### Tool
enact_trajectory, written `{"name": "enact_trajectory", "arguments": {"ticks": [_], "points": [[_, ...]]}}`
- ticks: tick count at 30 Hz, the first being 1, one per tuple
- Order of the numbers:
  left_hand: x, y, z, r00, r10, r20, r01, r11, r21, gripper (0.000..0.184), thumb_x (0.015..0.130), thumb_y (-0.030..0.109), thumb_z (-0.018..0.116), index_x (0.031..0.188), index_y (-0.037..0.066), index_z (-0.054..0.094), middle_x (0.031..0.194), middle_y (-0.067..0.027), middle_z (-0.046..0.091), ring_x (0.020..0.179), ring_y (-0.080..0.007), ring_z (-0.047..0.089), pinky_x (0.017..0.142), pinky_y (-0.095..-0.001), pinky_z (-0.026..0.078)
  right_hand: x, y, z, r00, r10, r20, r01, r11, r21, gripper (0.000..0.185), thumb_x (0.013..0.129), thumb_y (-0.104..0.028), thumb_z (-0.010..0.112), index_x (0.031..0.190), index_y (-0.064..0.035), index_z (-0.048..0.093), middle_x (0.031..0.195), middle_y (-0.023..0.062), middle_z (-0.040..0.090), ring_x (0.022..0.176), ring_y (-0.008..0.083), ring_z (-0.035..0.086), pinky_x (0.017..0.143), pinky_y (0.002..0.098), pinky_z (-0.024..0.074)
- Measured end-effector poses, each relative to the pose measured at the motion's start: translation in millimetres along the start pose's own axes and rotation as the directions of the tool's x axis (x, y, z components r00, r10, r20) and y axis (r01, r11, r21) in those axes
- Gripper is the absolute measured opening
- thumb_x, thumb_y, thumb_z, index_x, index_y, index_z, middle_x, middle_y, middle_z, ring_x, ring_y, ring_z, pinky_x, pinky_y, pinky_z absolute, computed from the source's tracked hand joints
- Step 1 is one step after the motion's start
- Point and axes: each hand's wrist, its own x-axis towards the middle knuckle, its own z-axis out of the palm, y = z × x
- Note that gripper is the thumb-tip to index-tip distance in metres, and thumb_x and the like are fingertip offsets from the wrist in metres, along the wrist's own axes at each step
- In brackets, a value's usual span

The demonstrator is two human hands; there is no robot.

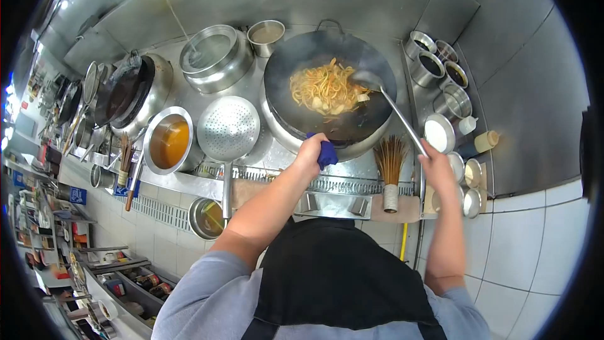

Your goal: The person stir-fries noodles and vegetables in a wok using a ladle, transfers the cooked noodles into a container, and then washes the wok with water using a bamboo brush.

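Note:
A large dark wok sits on the stove with noodles and some pale pieces in it. My left hand is closed round a blue cloth at the wok's near edge; any handle under the cloth is hidden. To the right, my right hand grips the long handle of a metal ladle. The ladle's bowl rests inside the wok, touching the right side of the noodles. Light steam or haze hangs over the wok.
Left of the wok are a perforated strainer, a pot of orange liquid and a lidded-looking steel pot. A bamboo brush lies near the front edge. Sauce containers and bowls line the right side.

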Motion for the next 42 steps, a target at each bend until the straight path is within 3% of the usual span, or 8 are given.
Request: {"name": "enact_trajectory", "arguments": {"ticks": [4, 8, 13, 22, 25, 26, 30, 42], "points": [[11.1, -1.8, -5.7, 1.000, 0.009, 0.024, -0.009, 1.000, 0.022, 0.008, 0.078, 0.011, 0.056, 0.082, 0.007, 0.052, 0.067, -0.0063, 0.052, 0.052, -0.0225, 0.054, 0.047, -0.0365, 0.049, 15.4, -44.1, 52.5, 0.982, 0.184, -0.031, -0.180, 0.979, 0.095, 0.050, 0.089, -0.018, 0.061, 0.138, -0.0104, 0.050, 0.114, 0.0272, 0.062, 0.095, 0.0339, 0.066, 0.087, 0.0373, 0.0493], [1.7, 0.8, -0.3, 1.000, 0.015, 0.008, -0.015, 1.000, -0.014, 0.008, 0.077, 0.011, 0.056, 0.083, 0.006, 0.052, 0.068, -0.0062, 0.054, 0.052, -0.0211, 0.055, 0.045, -0.0355, 0.048, 21.1, -34.5, 102.3, 0.973, -0.224, -0.058, 0.224, 0.974, -0.017, 0.053, 0.088, -0.016, 0.061, 0.138, -0.0049, 0.047, 0.095, 0.0202, 0.069, 0.073, 0.0290, 0.065, 0.073, 0.0374, 0.0532], [-18.6, 3.7, -13.3, 0.979, -0.136, 0.153, 0.120, 0.987, 0.110, 0.046, 0.088, 0.057, 0.060, 0.091, 0.011, 0.058, 0.072, -0.0040, 0.058, 0.055, -0.0136, 0.056, 0.043, -0.0283, 0.044, 56.6, -49.7, 60.9, 0.991, -0.041, 0.130, 0.010, 0.974, 0.226, 0.055, 0.093, -0.010, 0.055, 0.145, -0.0096, 0.039, 0.061, -0.0002, 0.048, 0.040, 0.0093, 0.044, 0.036, 0.0270, 0.0379], [-59.7, -22.9, -40.2, 0.944, -0.244, 0.223, 0.217, 0.966, 0.140, 0.047, 0.088, 0.054, 0.062, 0.099, 0.008, 0.061, 0.077, -0.0039, 0.062, 0.059, -0.0127, 0.057, 0.051, -0.0278, 0.047, 118.9, -91.4, 60.9, 0.908, -0.059, 0.414, -0.125, 0.907, 0.403, 0.056, 0.093, -0.014, 0.058, 0.145, -0.0104, 0.039, 0.062, 0.0004, 0.049, 0.042, 0.0098, 0.044, 0.036, 0.0285, 0.0393], [-62.3, -23.2, -46.4, 0.953, -0.220, 0.209, 0.204, 0.974, 0.095, 0.048, 0.084, 0.051, 0.069, 0.093, 0.004, 0.060, 0.079, -0.0058, 0.061, 0.063, -0.0153, 0.059, 0.055, -0.0296, 0.049, 122.1, -75.7, 56.7, 0.726, -0.640, 0.252, 0.662, 0.749, -0.004, 0.057, 0.089, -0.016, 0.061, 0.142, -0.0192, 0.042, 0.094, 0.0122, 0.066, 0.082, 0.0293, 0.066, 0.073, 0.0356, 0.0524], [-63.8, -21.9, -47.2, 0.962, -0.191, 0.194, 0.182, 0.981, 0.064, 0.047, 0.085, 0.049, 0.068, 0.094, 0.004, 0.060, 0.079, -0.0061, 0.061, 0.064, -0.0157, 0.059, 0.055, -0.0300, 0.049, 122.9, -55.0, 50.7, 0.726, -0.640, 0.252, 0.662, 0.749, -0.005, 0.057, 0.089, -0.016, 0.061, 0.142, -0.0192, 0.042, 0.094, 0.0122, 0.066, 0.082, 0.0293, 0.066, 0.073, 0.0356, 0.0524], [-66.1, -17.6, -48.7, 0.977, -0.120, 0.178, 0.126, 0.992, -0.023, 0.043, 0.089, 0.045, 0.066, 0.098, 0.003, 0.059, 0.081, -0.0070, 0.061, 0.067, -0.0170, 0.061, 0.057, -0.0320, 0.051, 58.9, -75.7, -20.0, 0.876, -0.430, 0.218, 0.469, 0.657, -0.590, 0.044, 0.088, -0.022, 0.062, 0.131, -0.0280, 0.053, 0.094, 0.0140, 0.066, 0.081, 0.0357, 0.064, 0.069, 0.0456, 0.0512], [-27.5, 4.7, -4.2, 0.968, -0.068, 0.240, 0.075, 0.997, -0.022, 0.047, 0.091, 0.053, 0.057, 0.107, 0.009, 0.052, 0.088, -0.0076, 0.062, 0.073, -0.0197, 0.065, 0.056, -0.0364, 0.056, -45.2, 11.1, 11.8, 1.000, 0.014, -0.024, -0.018, 0.982, -0.189, 0.044, 0.088, -0.020, 0.061, 0.131, -0.0146, 0.055, 0.092, 0.0244, 0.066, 0.085, 0.0412, 0.064, 0.075, 0.0465, 0.0503]]}}
